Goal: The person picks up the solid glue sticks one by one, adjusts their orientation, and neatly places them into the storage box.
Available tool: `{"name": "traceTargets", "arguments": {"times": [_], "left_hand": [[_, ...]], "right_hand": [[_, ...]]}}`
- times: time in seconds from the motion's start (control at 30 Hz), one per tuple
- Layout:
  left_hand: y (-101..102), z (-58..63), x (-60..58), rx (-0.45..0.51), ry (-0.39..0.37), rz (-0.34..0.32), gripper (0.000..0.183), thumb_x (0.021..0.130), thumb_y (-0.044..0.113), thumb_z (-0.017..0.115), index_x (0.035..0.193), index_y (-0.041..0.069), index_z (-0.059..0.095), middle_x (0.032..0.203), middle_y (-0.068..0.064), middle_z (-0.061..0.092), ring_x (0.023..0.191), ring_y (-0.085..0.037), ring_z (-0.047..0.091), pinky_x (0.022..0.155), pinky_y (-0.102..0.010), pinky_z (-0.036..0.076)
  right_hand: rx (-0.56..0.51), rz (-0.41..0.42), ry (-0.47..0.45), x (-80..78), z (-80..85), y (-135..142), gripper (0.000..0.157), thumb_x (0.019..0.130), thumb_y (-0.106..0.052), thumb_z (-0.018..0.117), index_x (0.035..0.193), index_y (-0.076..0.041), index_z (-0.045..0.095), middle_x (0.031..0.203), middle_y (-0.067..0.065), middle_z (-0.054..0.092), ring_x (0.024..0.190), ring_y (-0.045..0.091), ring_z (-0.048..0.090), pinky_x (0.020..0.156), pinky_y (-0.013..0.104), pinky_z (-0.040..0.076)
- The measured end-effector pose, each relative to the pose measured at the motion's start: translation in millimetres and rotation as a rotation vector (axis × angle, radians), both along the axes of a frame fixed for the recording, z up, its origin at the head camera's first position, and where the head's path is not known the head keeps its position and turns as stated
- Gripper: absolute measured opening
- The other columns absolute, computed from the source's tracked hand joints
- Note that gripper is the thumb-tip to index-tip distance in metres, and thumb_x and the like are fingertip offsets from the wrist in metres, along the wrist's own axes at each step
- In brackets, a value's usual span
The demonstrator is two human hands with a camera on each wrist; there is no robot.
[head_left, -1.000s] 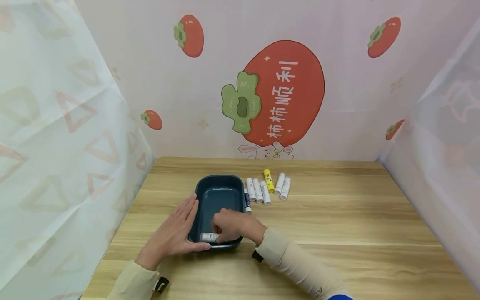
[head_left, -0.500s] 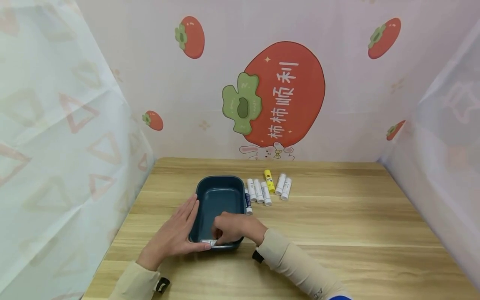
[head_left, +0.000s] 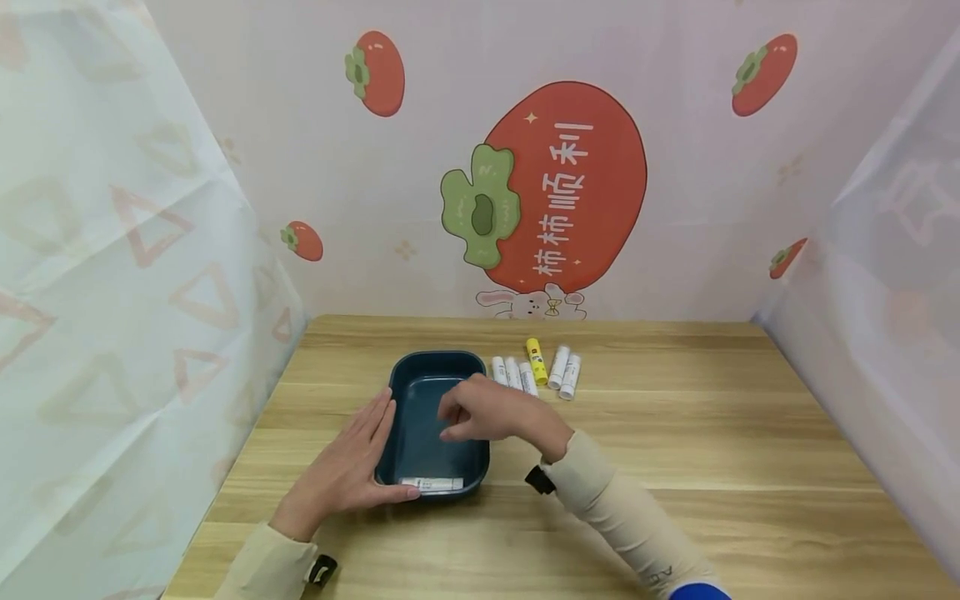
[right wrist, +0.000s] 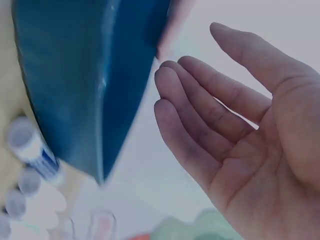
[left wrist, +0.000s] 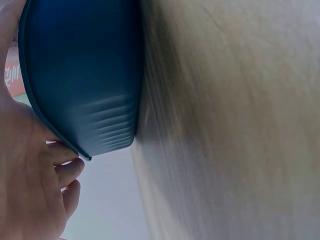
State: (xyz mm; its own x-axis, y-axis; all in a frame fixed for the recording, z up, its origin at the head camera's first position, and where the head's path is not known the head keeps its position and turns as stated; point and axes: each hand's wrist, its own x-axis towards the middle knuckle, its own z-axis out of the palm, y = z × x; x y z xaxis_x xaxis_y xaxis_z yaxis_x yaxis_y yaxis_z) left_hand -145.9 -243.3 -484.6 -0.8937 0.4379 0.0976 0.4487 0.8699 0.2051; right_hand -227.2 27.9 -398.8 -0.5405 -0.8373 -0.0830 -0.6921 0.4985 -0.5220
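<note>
On my feed, the right hand (head_left: 491, 408) rises, fingers relaxed, off the white glue stick (head_left: 432, 484) in the teal tray (head_left: 418, 417); the left hand (head_left: 345, 473), fingers straight, still touches it.

Teal tray (head_left: 435, 400), white tubes (head_left: 558, 367), yellow tube (head_left: 537, 362), wood-grained table (head_left: 720, 433)

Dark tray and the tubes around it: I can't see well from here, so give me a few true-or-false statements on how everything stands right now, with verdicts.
1. The left hand touches the tray. True.
2. The right hand holds nothing. True.
3. The tray is empty. False: one white tube lies inside, along its near end.
4. The yellow tube lies on the table. True.
5. The white tubes outside the tray are on its left. False: they lie to its right.
</note>
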Motion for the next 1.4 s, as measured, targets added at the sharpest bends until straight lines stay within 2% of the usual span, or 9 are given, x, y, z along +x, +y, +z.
{"name": "traceTargets", "arguments": {"times": [0.2,0.43,0.6,0.73,0.93,1.0,1.23,1.4], "left_hand": [[0,0.2,0.2,-0.002,0.006,0.001,0.133,0.080,0.086,0.065,0.165,-0.007,0.022,0.177,-0.022,0.014,0.164,-0.038,0.021,0.129,-0.058,0.030],[0,-0.3,0.0,0.004,0.011,0.002,0.134,0.079,0.087,0.066,0.165,-0.007,0.023,0.176,-0.023,0.016,0.163,-0.039,0.022,0.128,-0.059,0.030],[0,-0.9,0.8,0.005,0.012,-0.001,0.135,0.079,0.087,0.066,0.165,-0.007,0.023,0.177,-0.023,0.015,0.163,-0.038,0.021,0.128,-0.060,0.030],[0,-0.7,1.0,0.010,0.015,0.000,0.134,0.079,0.087,0.066,0.165,-0.007,0.023,0.177,-0.023,0.015,0.163,-0.038,0.022,0.128,-0.060,0.030],[0,0.1,1.2,0.015,0.013,0.006,0.134,0.079,0.086,0.066,0.165,-0.007,0.023,0.177,-0.023,0.015,0.163,-0.038,0.022,0.128,-0.059,0.031],[0,0.0,1.3,0.014,0.012,0.006,0.134,0.079,0.086,0.066,0.165,-0.007,0.023,0.177,-0.023,0.014,0.163,-0.038,0.022,0.128,-0.059,0.031],[0,-0.8,1.7,0.017,0.014,0.004,0.133,0.080,0.086,0.067,0.165,-0.007,0.023,0.177,-0.023,0.014,0.163,-0.039,0.022,0.127,-0.060,0.031],[0,-1.0,1.5,0.017,0.010,0.005,0.133,0.080,0.085,0.067,0.165,-0.006,0.022,0.177,-0.022,0.013,0.164,-0.038,0.021,0.128,-0.059,0.030]], "right_hand": [[-0.025,-0.145,0.026,-9.9,21.6,23,0.024,0.099,-0.024,0.076,0.117,-0.008,0.077,0.107,0.003,0.077,0.090,0.009,0.069,0.084,0.024,0.060],[-0.066,-0.311,0.048,-17.2,20.6,39,0.020,0.098,-0.021,0.077,0.112,-0.006,0.079,0.102,0.005,0.077,0.087,0.013,0.068,0.085,0.030,0.062],[-0.089,-0.418,0.013,-21.7,8.0,47,0.013,0.098,-0.017,0.077,0.105,-0.006,0.079,0.092,0.004,0.074,0.079,0.015,0.064,0.076,0.029,0.060],[-0.093,-0.506,0.010,-25.5,-9.3,49,0.012,0.096,-0.019,0.079,0.096,-0.007,0.079,0.084,0.003,0.072,0.071,0.015,0.062,0.067,0.027,0.056],[-0.078,-0.691,0.040,-24.1,-40.4,41,0.020,0.094,-0.023,0.081,0.087,-0.004,0.077,0.082,0.005,0.070,0.070,0.017,0.060,0.060,0.026,0.049],[-0.053,-0.734,0.011,-21.9,-47.1,38,0.022,0.094,-0.024,0.081,0.085,-0.004,0.075,0.080,0.005,0.069,0.069,0.017,0.060,0.058,0.027,0.048],[-0.033,-0.773,-0.043,-18.2,-65.4,30,0.033,0.095,-0.023,0.079,0.068,-0.007,0.068,0.061,0.001,0.060,0.055,0.014,0.054,0.049,0.025,0.042],[-0.027,-0.807,-0.064,-18.7,-73.6,25,0.032,0.094,-0.023,0.081,0.070,-0.008,0.066,0.064,0.003,0.061,0.054,0.015,0.055,0.048,0.025,0.044]]}}
